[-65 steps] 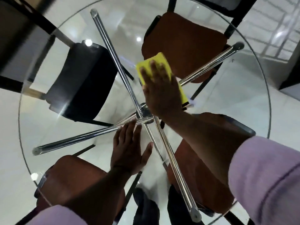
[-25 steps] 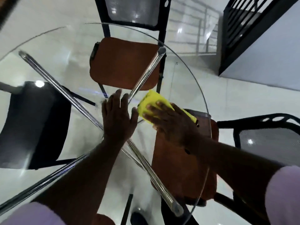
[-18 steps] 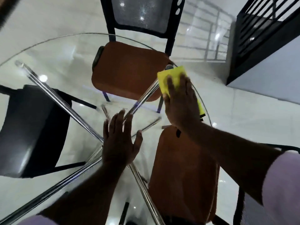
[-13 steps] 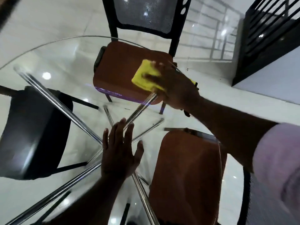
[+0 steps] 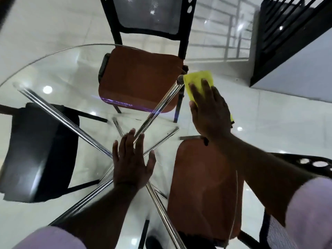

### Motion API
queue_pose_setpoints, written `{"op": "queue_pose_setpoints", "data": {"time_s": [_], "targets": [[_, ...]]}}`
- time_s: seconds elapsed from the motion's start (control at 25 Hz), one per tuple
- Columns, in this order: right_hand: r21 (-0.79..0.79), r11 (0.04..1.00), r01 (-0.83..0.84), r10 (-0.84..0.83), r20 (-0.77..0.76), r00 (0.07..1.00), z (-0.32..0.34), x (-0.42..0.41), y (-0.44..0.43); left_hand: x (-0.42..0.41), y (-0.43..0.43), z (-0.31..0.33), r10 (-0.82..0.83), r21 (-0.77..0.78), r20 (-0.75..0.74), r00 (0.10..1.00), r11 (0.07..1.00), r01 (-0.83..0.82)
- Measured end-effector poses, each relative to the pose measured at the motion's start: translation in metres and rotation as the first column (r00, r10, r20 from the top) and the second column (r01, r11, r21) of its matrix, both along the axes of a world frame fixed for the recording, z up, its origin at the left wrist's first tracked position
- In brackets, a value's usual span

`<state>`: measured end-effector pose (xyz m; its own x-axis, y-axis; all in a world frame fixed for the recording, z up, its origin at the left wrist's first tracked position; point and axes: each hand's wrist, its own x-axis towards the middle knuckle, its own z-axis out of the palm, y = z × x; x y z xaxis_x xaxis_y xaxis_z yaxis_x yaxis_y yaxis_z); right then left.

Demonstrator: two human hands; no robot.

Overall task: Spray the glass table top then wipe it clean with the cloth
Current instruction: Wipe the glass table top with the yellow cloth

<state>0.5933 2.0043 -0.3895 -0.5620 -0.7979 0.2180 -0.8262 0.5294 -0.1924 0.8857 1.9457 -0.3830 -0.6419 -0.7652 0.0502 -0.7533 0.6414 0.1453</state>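
The round glass table top (image 5: pixel 59 72) fills the left and middle of the head view, with chrome crossed legs (image 5: pixel 59 115) showing through it. My right hand (image 5: pixel 210 112) lies flat on the yellow cloth (image 5: pixel 198 81), pressing it on the glass at the table's far right rim. My left hand (image 5: pixel 132 162) rests flat with fingers spread on the glass above the legs' crossing. No spray bottle is in view.
An orange-seated chair with a black mesh back (image 5: pixel 142 78) stands at the far side. A second orange seat (image 5: pixel 204 191) sits under the right rim and a black seat (image 5: pixel 37 153) on the left. A black railing (image 5: pixel 287 26) rises at the upper right.
My right hand has swept the yellow cloth from the far seat area rightwards to the table's right rim. My left hand has stayed flat near the centre.
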Motion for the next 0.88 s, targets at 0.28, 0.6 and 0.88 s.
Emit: {"op": "queue_pose_setpoints", "data": {"time_s": [0.28, 0.6, 0.88], "targets": [[0.103, 0.969, -0.226, 0.229, -0.019, 0.973, 0.002, 0.116, 0.185, 0.001, 0.002, -0.001, -0.014, 0.043, -0.015, 1.0, 0.999, 0.015], [0.098, 0.943, -0.318, 0.316, 0.032, 0.948, 0.0, 0.233, 0.238, 0.014, 0.003, -0.011, -0.022, 0.03, -0.145, 0.989, 0.999, 0.027], [0.049, 0.971, 0.232, -0.232, -0.007, 0.973, -0.007, 0.123, 0.165, 0.011, 0.004, -0.014, -0.006, -0.006, -0.172, 0.985, 1.0, 0.005]]}}
